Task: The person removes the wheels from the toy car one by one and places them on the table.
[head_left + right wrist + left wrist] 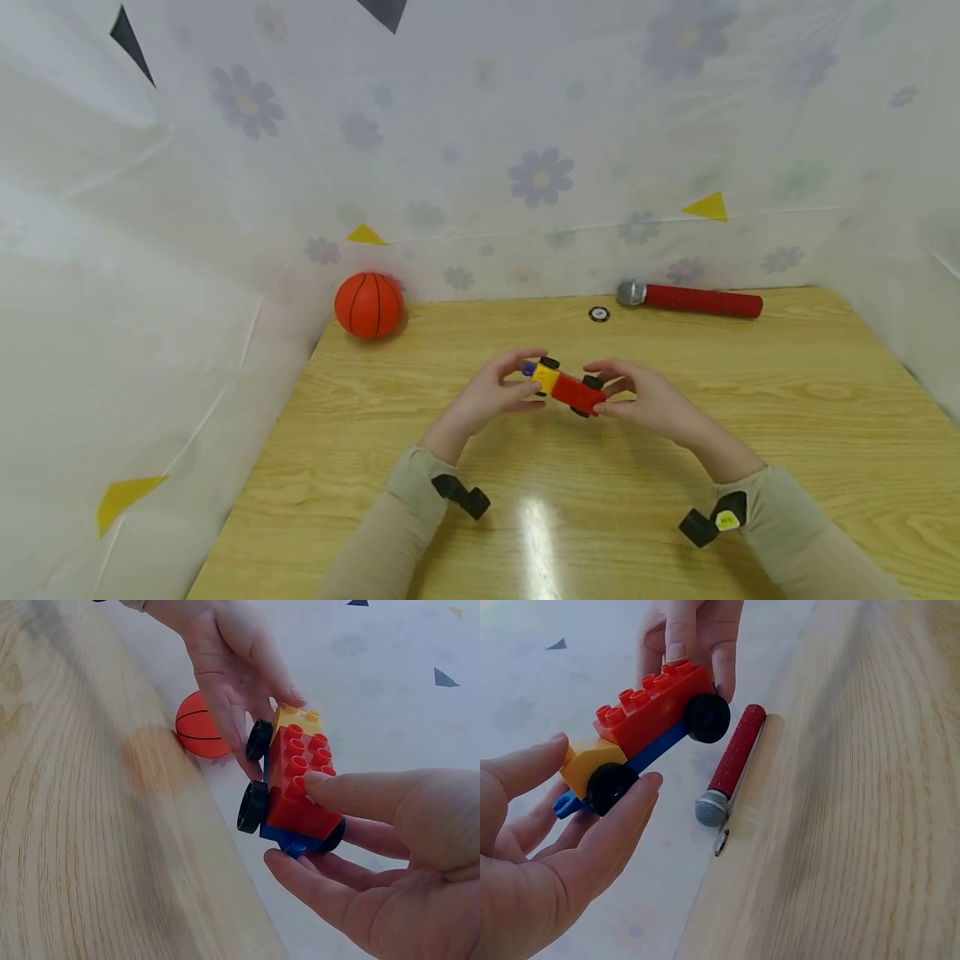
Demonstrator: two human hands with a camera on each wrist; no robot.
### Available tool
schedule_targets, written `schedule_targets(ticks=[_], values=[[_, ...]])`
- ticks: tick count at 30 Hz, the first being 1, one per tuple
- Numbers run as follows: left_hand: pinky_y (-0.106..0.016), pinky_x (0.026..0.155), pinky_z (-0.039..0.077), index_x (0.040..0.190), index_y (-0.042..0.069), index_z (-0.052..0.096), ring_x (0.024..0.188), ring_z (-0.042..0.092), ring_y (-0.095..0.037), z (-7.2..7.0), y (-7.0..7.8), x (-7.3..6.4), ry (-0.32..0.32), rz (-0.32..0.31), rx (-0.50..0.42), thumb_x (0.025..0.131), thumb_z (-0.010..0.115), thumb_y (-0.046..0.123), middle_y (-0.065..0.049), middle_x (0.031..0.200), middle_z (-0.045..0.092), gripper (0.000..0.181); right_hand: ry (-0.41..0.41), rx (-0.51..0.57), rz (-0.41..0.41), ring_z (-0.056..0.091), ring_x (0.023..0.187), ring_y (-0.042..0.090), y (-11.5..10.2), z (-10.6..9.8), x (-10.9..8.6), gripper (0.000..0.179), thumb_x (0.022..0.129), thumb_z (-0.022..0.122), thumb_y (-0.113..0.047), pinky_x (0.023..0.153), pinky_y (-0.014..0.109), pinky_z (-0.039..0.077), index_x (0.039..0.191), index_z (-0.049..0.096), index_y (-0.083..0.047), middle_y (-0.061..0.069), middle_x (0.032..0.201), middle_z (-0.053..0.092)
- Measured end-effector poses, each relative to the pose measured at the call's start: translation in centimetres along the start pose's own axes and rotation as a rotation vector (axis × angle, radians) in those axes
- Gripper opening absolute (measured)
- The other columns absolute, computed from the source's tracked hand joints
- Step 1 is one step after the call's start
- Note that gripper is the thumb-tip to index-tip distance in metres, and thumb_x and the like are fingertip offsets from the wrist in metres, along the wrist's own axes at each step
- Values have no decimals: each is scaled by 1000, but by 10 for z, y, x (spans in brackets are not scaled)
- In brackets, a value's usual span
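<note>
Between both hands, above the table, is a toy car (576, 393) of building bricks. It has a blue wheeled base (658, 747), black wheels, a red studded brick (300, 787) and a yellow sloped brick (589, 765) at one end. My left hand (495, 390) pinches the yellow end, its thumb on the yellow brick and fingers under the base near a wheel. At the red end, my right hand (647, 402) holds the car with the thumb on the red studs and fingers below. A blue hitch (566, 805) juts out beside the left fingers.
An orange basketball (369, 306) lies at the table's back left corner. At the back right are a red microphone (697, 301) with a grey head and a small round black-and-white disc (599, 314). A flower-patterned sheet (465, 167) hangs behind the wooden table (360, 500).
</note>
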State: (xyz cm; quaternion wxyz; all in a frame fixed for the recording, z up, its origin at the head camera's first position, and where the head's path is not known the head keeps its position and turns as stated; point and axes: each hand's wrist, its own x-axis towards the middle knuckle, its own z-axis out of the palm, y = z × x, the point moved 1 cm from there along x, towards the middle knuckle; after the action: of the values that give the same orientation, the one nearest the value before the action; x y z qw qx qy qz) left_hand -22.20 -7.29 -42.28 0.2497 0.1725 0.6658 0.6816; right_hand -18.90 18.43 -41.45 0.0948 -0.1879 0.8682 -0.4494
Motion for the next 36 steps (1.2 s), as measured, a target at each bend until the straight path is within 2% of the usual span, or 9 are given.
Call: schedule_targets(ticks=[3, 7, 11, 18, 24, 30, 36], values=[[-53, 96, 53, 146, 11, 46, 112, 61, -26, 1, 1, 2, 20, -1, -48, 98, 58, 2, -18, 136, 47, 50, -4, -5, 5, 65, 107, 33, -1, 0, 0, 57, 88, 75, -14, 80, 37, 59, 140, 52, -5, 21, 132, 59], [-54, 98, 51, 144, 6, 45, 116, 60, -29, 2, 3, 4, 37, 4, -121, 99, 56, 1, -18, 141, 46, 47, -20, 5, 2, 65, 107, 31, -4, 0, 1, 59, 89, 75, -15, 78, 34, 58, 141, 51, -5, 21, 130, 60], [-58, 101, 47, 143, 7, 47, 118, 59, -32, 6, 6, 4, 39, 17, -160, 100, 55, 4, -19, 140, 48, 44, -24, 11, -1, 64, 106, 30, -5, -1, 3, 57, 89, 75, -15, 80, 36, 57, 140, 51, -3, 21, 130, 60], [-52, 95, 54, 148, 19, 43, 120, 60, -42, 13, 8, 2, 15, 19, -143, 102, 54, 17, -20, 141, 50, 46, -18, 68, 26, 62, 106, 29, -6, 1, 4, 51, 88, 76, -16, 90, 43, 55, 132, 54, -4, 18, 127, 61], [-64, 100, 45, 151, 27, 36, 122, 58, -43, 17, 8, 0, -11, 6, -186, 98, 58, 5, -22, 143, 48, 61, -13, 107, 17, 60, 107, 29, -7, 1, 4, 48, 89, 75, -16, 95, 47, 52, 130, 53, -4, 18, 128, 59], [-61, 96, 50, 148, 37, 35, 123, 59, -39, 21, 8, 1, -3, 2, -187, 95, 60, -2, -21, 143, 48, 71, 0, 118, 5, 61, 106, 29, -9, 2, 4, 48, 88, 76, -18, 94, 48, 53, 129, 54, -5, 17, 129, 58], [-60, 94, 51, 149, 36, 33, 122, 59, -38, 24, 7, 3, 23, 11, -202, 96, 59, -3, -22, 142, 49, 71, 34, 105, -32, 62, 105, 29, -12, 8, 7, 49, 85, 78, -15, 95, 52, 53, 127, 54, -3, 17, 123, 62]])
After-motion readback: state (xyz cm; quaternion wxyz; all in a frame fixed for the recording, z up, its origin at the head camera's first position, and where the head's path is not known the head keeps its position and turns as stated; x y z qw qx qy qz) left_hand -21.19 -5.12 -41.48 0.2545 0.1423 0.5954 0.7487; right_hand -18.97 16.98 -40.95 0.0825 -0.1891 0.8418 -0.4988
